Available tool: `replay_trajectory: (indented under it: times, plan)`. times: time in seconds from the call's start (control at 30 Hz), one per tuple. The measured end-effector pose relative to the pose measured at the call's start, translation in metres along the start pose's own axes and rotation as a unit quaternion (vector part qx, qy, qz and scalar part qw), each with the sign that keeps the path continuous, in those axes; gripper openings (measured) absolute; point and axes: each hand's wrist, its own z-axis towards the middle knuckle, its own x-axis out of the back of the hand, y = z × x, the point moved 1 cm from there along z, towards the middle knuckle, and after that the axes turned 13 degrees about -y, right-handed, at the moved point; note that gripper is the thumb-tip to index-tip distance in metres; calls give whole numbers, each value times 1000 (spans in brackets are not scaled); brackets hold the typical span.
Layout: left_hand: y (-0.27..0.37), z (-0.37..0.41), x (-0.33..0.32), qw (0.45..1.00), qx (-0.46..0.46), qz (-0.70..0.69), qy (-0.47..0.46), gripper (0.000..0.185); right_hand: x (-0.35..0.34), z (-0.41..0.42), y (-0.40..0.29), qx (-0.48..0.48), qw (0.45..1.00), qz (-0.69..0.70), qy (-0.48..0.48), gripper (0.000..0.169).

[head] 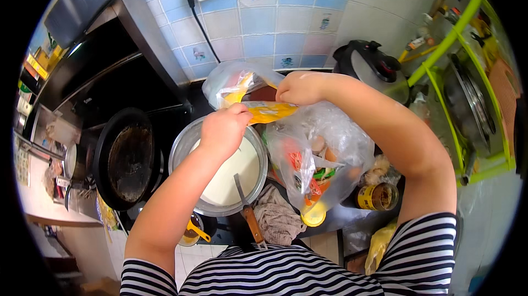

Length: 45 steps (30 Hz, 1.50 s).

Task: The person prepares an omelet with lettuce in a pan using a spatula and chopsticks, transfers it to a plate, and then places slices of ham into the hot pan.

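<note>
Both my hands pinch the top edge of a yellow plastic packet (270,113) above the back of the counter. My left hand (226,129) grips its left end, over the far rim of a metal pot (264,160). At its right end is my right hand (300,87). White batter-like liquid (231,180) fills much of the pot. A wooden-handled utensil (251,219) leans on the near rim, its metal end over the liquid. Behind the packet sits a clear plastic bag (218,85); what it holds is partly hidden.
Left of the pot is a black frying pan (130,164). A clear bag of wrappers and eggshells (350,131), a crumpled cloth (276,217), a yellow lid (314,214) and a glass jar (377,197) lie rightward. An electric cooker (371,63) and green rack (437,85) stand beyond.
</note>
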Motion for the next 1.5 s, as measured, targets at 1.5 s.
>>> replay_trajectory:
  times: [1.5]
  plan:
    - [6, 25, 20, 997, 44, -53, 32, 33, -95, 290, 260, 63, 908, -335, 246, 37]
